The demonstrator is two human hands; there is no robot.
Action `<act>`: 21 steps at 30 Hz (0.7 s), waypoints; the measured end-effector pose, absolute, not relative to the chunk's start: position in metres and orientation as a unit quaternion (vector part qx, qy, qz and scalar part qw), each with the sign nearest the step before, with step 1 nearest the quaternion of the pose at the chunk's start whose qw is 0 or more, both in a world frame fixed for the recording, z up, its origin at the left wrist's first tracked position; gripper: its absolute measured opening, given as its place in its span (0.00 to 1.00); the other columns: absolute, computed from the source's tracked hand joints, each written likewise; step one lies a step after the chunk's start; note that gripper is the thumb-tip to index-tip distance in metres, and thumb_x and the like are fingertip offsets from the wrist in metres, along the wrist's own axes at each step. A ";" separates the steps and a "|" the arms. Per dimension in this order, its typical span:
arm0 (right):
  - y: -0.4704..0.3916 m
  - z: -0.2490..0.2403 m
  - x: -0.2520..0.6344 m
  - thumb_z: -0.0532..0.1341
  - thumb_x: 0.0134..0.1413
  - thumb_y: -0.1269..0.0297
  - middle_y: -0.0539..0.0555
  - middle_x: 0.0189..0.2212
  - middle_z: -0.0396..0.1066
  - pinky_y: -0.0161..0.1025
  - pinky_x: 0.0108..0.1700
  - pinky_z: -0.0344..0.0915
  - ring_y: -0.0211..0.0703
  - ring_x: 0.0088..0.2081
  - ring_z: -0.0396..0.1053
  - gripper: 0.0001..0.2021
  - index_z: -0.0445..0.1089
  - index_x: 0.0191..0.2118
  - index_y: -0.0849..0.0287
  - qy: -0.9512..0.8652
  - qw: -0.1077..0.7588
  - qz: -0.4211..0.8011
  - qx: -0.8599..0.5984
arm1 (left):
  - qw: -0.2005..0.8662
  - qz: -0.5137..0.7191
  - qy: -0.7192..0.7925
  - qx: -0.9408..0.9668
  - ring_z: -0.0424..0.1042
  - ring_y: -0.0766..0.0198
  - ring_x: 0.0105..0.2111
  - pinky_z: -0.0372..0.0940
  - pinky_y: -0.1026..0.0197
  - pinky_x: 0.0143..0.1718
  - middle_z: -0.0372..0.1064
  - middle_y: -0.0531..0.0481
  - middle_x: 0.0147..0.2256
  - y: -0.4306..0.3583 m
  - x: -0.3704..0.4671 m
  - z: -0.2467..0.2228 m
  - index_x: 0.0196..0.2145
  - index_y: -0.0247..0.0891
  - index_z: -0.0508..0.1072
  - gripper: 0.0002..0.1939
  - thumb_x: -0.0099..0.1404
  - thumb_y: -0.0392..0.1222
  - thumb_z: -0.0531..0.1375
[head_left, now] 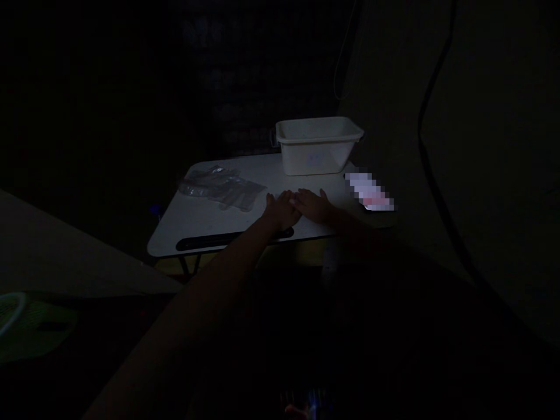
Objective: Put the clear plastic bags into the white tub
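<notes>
Hands meet mid-frame over the white table point(175, 224), left hand point(282, 213) and right hand point(314, 208) touching near its front edge. One digit on each stands apart; the other fingers bunch where the hands overlap. Too dark to tell if anything is clamped there. Nearest loose thing: clear plastic point(240, 189), crumpled, just left of the left hand, reaching toward left of frame.

Handling notes, my call: light touch, wrists low, small finger moves. Thin film would likely crease or slide under a hard press. Shifting the right hand off the left would give a better view of the contact. Mind the phone point(370, 192), right of centre, and the white tub point(312, 156) at the back, upper right of centre. More light would help.
</notes>
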State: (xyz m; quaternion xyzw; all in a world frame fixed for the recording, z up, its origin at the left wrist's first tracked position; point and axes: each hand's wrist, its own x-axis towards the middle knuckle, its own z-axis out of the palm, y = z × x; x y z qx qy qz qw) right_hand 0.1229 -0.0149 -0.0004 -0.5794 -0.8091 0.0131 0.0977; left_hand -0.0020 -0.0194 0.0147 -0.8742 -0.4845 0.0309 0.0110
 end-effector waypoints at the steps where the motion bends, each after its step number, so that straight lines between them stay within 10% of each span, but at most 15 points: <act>1: -0.012 0.001 0.122 0.38 0.56 0.54 0.58 0.54 0.55 0.60 0.52 0.44 0.46 0.55 0.50 0.23 0.57 0.51 0.57 -0.802 0.109 0.017 -0.587 | 0.014 0.022 -0.488 -0.872 0.41 0.57 0.57 0.40 0.40 0.51 0.42 0.41 0.57 -0.019 -0.004 0.016 0.56 0.32 0.45 0.27 0.62 0.47 0.34; 21: 0.025 -0.004 0.122 0.47 0.50 0.59 0.61 0.45 0.62 0.52 0.43 0.55 0.55 0.48 0.55 0.17 0.68 0.39 0.59 -0.725 0.090 -0.034 -0.682 | 0.035 -0.045 -0.558 -0.828 0.48 0.58 0.54 0.43 0.43 0.51 0.50 0.44 0.55 -0.010 -0.041 0.023 0.53 0.37 0.53 0.23 0.61 0.43 0.39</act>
